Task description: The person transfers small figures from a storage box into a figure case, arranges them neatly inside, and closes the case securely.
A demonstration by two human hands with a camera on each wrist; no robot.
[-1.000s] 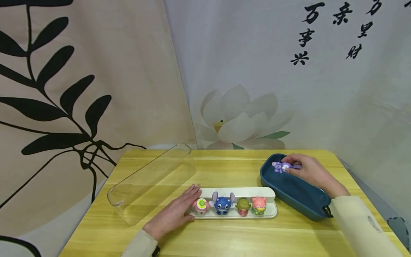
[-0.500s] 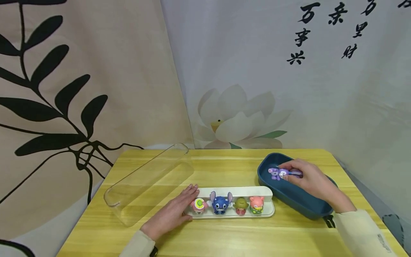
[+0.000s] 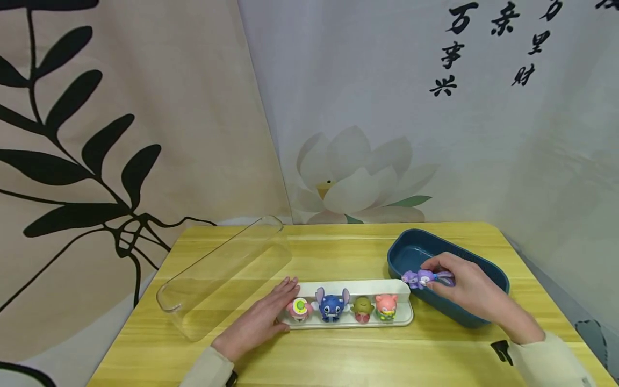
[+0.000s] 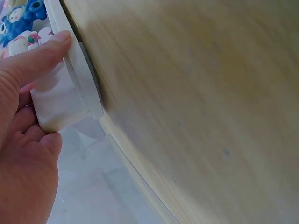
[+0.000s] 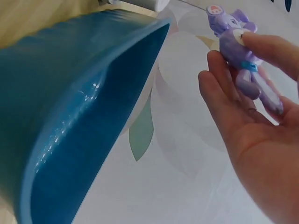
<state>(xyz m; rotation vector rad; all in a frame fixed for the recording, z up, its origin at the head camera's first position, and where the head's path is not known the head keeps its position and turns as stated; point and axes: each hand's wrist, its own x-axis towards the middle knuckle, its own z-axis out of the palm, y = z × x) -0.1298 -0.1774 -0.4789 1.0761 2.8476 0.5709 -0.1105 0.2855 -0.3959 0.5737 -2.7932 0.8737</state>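
Note:
My right hand [image 3: 468,285] pinches a purple rabbit figurine [image 3: 419,279] by its lower body. The figurine lies sideways in the air by the near left rim of the dark blue bin [image 3: 411,252]. In the right wrist view the thumb and fingers close around the figurine [image 5: 233,46]. My left hand [image 3: 261,322] grips the left end of a white stepped display stand [image 3: 358,288], its thumb [image 4: 58,42] on the base edge in the left wrist view. On the stand sit a pink figure [image 3: 300,310], a blue big-eared figure [image 3: 331,307], a green figure [image 3: 362,310] and a pink-headed figure [image 3: 387,306].
A clear plastic cover [image 3: 227,271] lies slantwise at the left on the wooden table [image 3: 338,357]. A patterned cloth [image 3: 193,107] hangs behind the table. By the right sleeve is a black strap or buckle [image 3: 501,352].
My right hand has lifted the purple rabbit figurine from over the bin's far end toward me, to the bin's near left rim. My left hand stays on the stand.

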